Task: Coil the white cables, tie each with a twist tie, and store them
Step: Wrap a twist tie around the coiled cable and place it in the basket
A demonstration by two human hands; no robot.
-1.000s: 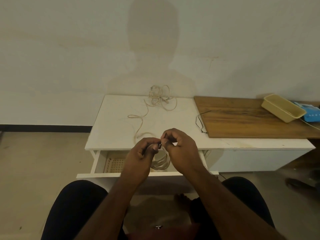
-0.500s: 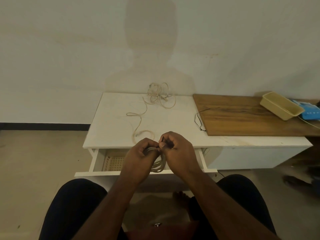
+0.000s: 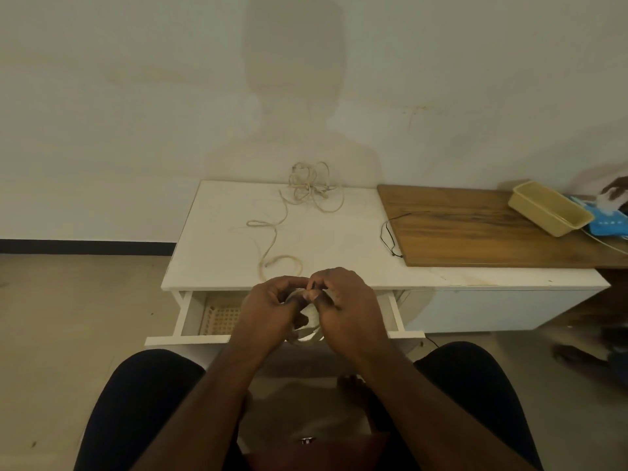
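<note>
Head view shows us seated before a white counter [image 3: 339, 239], with both hands raised over its open drawer [image 3: 190, 314]. Between our hands sits a coiled white cable [image 3: 311, 326], its loops hanging just below the knuckles and above the drawer's front edge. Our left hand [image 3: 268, 307] has its fingers curled around the left side of the coil and grips it. Our right hand [image 3: 346, 307] is curled too, with fingertips [image 3: 314, 294] pinching at the top of the coil, touching the left hand's thumb; we cannot tell whether a twist tie is between them, since the spot is too small and dim.

Farther back on the counter lies a loose white cable [image 3: 272, 239], one end curling into a small loop near our hands, the rest trailing toward a tangled bundle [image 3: 312, 186] by the wall. A thin black cord [image 3: 387, 236] lies at the left edge of a wooden board [image 3: 475, 229], which covers the counter's right part. On the board's far right stands a yellow tray [image 3: 550, 209], tilted, just beside a blue object [image 3: 608, 222]; we cannot see what the tray holds. Another person's hand [image 3: 616, 193] shows at the right edge, blurred.

Inside the drawer, left of our hands, rests a pale perforated basket [image 3: 221, 317]; our hands hide the rest of the drawer.
</note>
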